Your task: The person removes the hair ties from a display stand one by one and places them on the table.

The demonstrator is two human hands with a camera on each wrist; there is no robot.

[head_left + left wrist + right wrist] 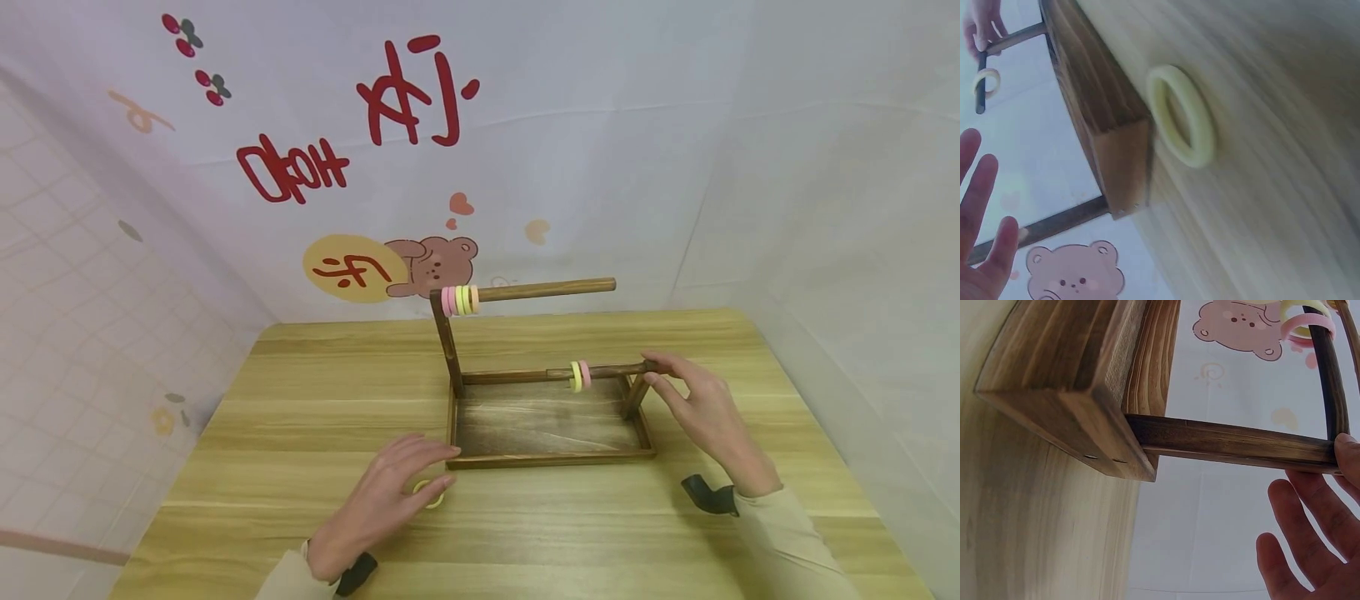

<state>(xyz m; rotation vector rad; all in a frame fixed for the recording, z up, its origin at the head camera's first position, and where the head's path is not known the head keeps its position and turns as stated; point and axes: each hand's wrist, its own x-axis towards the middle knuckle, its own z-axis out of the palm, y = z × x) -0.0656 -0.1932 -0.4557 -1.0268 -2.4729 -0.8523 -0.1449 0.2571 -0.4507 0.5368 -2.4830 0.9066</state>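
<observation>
A dark wooden rack [551,459] has a tray-like base and two posts, each with a horizontal rod. My right hand [701,408] pinches the top of the right post [1235,442], where the lower rod [611,370] joins it. A yellow ring [575,377] and a pink ring [585,374] hang on that rod. On the upper rod [555,290] several pink, yellow and peach rings sit against the left post [447,350]. My left hand [386,486] has its fingers extended near the tray's front left corner. Under it, another yellow ring [1205,139] lies on the table, partly hidden in the head view.
The wood-grain table [300,383] meets a white printed cloth [600,167] at the back, with a bear and red characters on it. Dark straps [708,496] show at both wrists.
</observation>
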